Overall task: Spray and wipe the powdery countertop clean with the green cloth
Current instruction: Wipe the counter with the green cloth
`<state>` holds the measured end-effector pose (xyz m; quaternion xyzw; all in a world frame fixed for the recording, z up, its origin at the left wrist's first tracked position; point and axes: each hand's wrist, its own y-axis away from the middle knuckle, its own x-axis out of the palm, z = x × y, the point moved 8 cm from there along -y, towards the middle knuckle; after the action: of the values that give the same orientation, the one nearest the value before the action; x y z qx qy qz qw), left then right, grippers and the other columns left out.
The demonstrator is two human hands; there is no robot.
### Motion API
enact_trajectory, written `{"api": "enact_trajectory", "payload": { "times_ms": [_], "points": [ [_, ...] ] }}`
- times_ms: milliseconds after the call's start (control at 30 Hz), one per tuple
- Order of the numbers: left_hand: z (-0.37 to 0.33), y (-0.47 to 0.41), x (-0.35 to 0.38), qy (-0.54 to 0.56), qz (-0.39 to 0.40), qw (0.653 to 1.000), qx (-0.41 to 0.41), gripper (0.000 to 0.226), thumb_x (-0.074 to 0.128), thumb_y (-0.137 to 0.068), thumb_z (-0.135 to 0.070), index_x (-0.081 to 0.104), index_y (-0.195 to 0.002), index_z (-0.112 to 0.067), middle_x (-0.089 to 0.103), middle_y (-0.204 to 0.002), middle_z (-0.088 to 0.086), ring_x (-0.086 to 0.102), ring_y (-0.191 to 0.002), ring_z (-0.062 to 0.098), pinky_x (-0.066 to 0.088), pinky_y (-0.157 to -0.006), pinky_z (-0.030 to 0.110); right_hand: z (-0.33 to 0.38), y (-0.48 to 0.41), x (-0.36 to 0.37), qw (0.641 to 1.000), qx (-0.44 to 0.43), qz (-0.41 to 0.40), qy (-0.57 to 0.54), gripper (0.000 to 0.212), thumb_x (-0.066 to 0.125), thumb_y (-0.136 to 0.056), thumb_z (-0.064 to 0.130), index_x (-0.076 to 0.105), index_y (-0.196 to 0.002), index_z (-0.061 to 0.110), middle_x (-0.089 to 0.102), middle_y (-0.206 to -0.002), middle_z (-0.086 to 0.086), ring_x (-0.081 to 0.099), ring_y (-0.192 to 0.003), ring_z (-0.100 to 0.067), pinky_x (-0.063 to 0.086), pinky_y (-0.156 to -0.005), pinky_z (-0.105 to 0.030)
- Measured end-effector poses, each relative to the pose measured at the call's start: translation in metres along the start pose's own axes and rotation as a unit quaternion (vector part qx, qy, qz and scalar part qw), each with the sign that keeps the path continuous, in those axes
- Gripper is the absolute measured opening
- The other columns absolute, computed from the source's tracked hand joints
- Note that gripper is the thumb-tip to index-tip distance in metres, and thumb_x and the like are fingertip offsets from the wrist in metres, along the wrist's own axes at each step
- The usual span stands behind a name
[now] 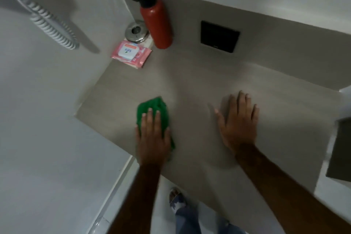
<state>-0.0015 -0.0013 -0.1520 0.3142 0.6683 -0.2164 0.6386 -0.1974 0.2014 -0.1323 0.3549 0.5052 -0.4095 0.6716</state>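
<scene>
The greater part of the view is taken up by a grey-beige countertop (199,85), which is bounded by pale walls at the left and by a raised back panel of the same grey. The picture is softened by blur, so any powder on the surface cannot be made out with certainty. Two bare forearms are reached in from below. The right hand (237,123) is laid flat on the bare counter with its fingers straight and spread, and nothing is held in it. The left hand (153,138) is pressed palm-down on the green cloth (152,104), its fingers extended rather than curled. The cloth is bunched beneath that hand near the counter's front left edge, with most of it shown beyond the fingertips. A white coiled cord (51,24) is seen against the left wall. In the far left corner a red bottle (157,23) with a black cap is stood, and a black square plate (219,36) is set into the back panel to its right. Just beside the bottle a round chrome fitting (136,31) is placed, with a pink wipes packet (131,53) in front of it.
</scene>
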Motion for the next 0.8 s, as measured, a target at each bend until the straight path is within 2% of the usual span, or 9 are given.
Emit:
{"api": "enact_trajectory", "payload": {
  "times_ms": [133, 233, 333, 400, 467, 567, 667, 733, 800],
  "points": [
    [0.104, -0.047, -0.022, 0.018, -0.025, 0.991, -0.131, 0.072, 0.027, -0.099, -0.050, 0.026, -0.161, -0.013, 0.022, -0.169, 0.011, 0.020, -0.156, 0.030, 0.021, -0.123, 0.054, 0.022, 0.001, 0.023, 0.999, -0.015, -0.022, 0.035, 0.081, 0.031, -0.104, 0.065, 0.033, -0.161, 0.007, 0.025, -0.170, -0.022, 0.023, -0.158, -0.042, 0.016, -0.128, -0.059],
    [0.154, -0.091, -0.030, 0.025, -0.023, 0.985, -0.172, 0.072, 0.029, -0.100, -0.049, 0.026, -0.160, -0.011, 0.021, -0.169, 0.014, 0.018, -0.156, 0.033, 0.019, -0.123, 0.057, 0.021, -0.002, 0.027, 0.998, -0.023, -0.042, 0.050, 0.082, 0.030, -0.103, 0.066, 0.031, -0.161, 0.009, 0.023, -0.170, -0.021, 0.021, -0.159, -0.039, 0.015, -0.129, -0.057],
    [0.168, -0.128, -0.031, 0.038, -0.014, 0.979, -0.200, 0.069, 0.036, -0.104, -0.044, 0.020, -0.161, -0.009, 0.016, -0.170, 0.016, 0.013, -0.157, 0.034, 0.015, -0.123, 0.061, 0.024, -0.001, 0.024, 0.997, -0.021, -0.062, 0.052, 0.081, 0.031, -0.102, 0.065, 0.031, -0.162, 0.010, 0.022, -0.171, -0.019, 0.019, -0.160, -0.037, 0.014, -0.130, -0.055],
    [0.152, -0.137, -0.028, 0.043, 0.002, 0.976, -0.213, 0.071, 0.036, -0.105, -0.044, 0.015, -0.162, -0.007, 0.010, -0.170, 0.017, 0.009, -0.158, 0.035, 0.014, -0.122, 0.064, 0.025, -0.001, 0.024, 0.997, -0.013, -0.064, 0.052, 0.080, 0.034, -0.102, 0.064, 0.031, -0.162, 0.011, 0.023, -0.171, -0.018, 0.021, -0.160, -0.037, 0.015, -0.130, -0.055],
    [0.113, -0.134, -0.023, 0.028, 0.016, 0.986, -0.161, 0.073, 0.035, -0.104, -0.045, 0.011, -0.163, -0.007, 0.006, -0.171, 0.018, 0.005, -0.158, 0.035, 0.012, -0.123, 0.062, 0.024, -0.001, 0.023, 0.997, -0.015, -0.063, 0.053, 0.080, 0.035, -0.101, 0.063, 0.032, -0.162, 0.012, 0.023, -0.171, -0.017, 0.021, -0.160, -0.036, 0.016, -0.130, -0.054],
    [0.026, -0.092, -0.014, 0.029, 0.045, 0.998, -0.014, 0.076, 0.024, -0.103, -0.053, 0.006, -0.163, -0.010, 0.000, -0.171, 0.015, 0.001, -0.159, 0.035, 0.011, -0.124, 0.061, 0.023, -0.001, 0.022, 0.997, -0.012, -0.058, 0.049, 0.080, 0.035, -0.101, 0.064, 0.032, -0.162, 0.012, 0.023, -0.172, -0.017, 0.021, -0.160, -0.035, 0.016, -0.130, -0.053],
    [-0.041, -0.026, -0.009, 0.042, 0.067, 0.991, 0.107, 0.079, 0.018, -0.102, -0.062, 0.016, -0.162, -0.010, 0.007, -0.170, 0.014, 0.008, -0.158, 0.035, 0.011, -0.125, 0.061, 0.021, -0.001, 0.023, 0.997, -0.011, -0.057, 0.051, 0.081, 0.036, -0.101, 0.064, 0.031, -0.163, 0.012, 0.023, -0.172, -0.016, 0.019, -0.161, -0.034, 0.015, -0.130, -0.053],
    [-0.045, -0.017, -0.017, 0.091, 0.072, 0.986, 0.118, 0.072, 0.021, -0.104, -0.058, 0.032, -0.159, -0.013, 0.017, -0.170, 0.012, 0.017, -0.157, 0.032, 0.014, -0.126, 0.055, 0.019, 0.000, 0.025, 0.998, -0.011, -0.051, 0.046, 0.080, 0.036, -0.102, 0.064, 0.029, -0.164, 0.013, 0.021, -0.173, -0.015, 0.018, -0.161, -0.033, 0.014, -0.131, -0.052],
    [-0.024, -0.037, -0.037, 0.190, 0.030, 0.979, 0.066, 0.054, 0.039, -0.105, -0.043, 0.053, -0.145, -0.010, 0.033, -0.163, 0.016, 0.033, -0.149, 0.035, 0.026, -0.122, 0.048, 0.018, -0.001, 0.027, 0.997, -0.016, -0.053, 0.047, 0.080, 0.033, -0.103, 0.065, 0.029, -0.163, 0.014, 0.022, -0.173, -0.014, 0.018, -0.161, -0.032, 0.015, -0.131, -0.051]
  ]
}}
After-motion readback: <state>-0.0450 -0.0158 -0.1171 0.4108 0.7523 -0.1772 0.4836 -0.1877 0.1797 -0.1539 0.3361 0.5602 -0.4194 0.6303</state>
